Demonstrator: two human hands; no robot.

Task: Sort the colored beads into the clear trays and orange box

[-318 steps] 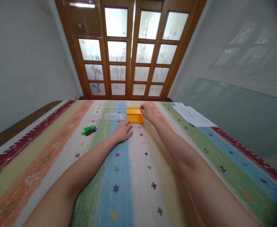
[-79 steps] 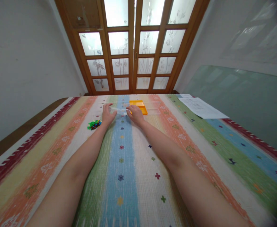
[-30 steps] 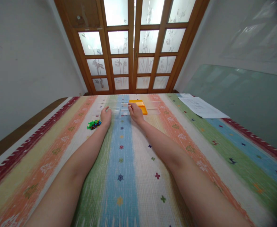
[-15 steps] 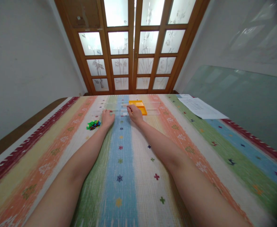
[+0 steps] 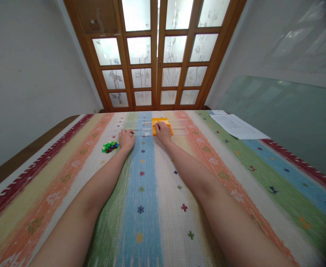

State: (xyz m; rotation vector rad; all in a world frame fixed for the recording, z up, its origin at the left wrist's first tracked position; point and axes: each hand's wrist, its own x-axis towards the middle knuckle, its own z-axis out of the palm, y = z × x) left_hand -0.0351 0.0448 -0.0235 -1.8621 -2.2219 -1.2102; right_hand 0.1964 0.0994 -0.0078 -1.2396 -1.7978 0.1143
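My right hand [image 5: 163, 132] is over the orange divided tray [image 5: 157, 120], its fingers pressed together and bent down. What they hold, if anything, is too small to make out, and the hand covers much of the tray's near part. By the near edge of the clear plastic box [image 5: 136, 122] lies my left hand [image 5: 126, 139], its fingers loosely bent and apart with nothing visible in them. Just left of that hand sits a small heap of green, blue and dark pieces [image 5: 110, 147] on the tablecloth.
A striped, patterned tablecloth [image 5: 142, 185] covers the table. More clear plastic [image 5: 182, 131] extends to the right of the orange tray. Printed paper sheets [image 5: 238, 127] lie at the far right. A greenish glass panel [image 5: 285, 115] stands beyond them, and paned wooden doors [image 5: 157, 66] rise behind the table.
My right hand has moved a little right, from the clear compartments at the orange tray's left side to over the tray itself. My left hand has hardly moved.
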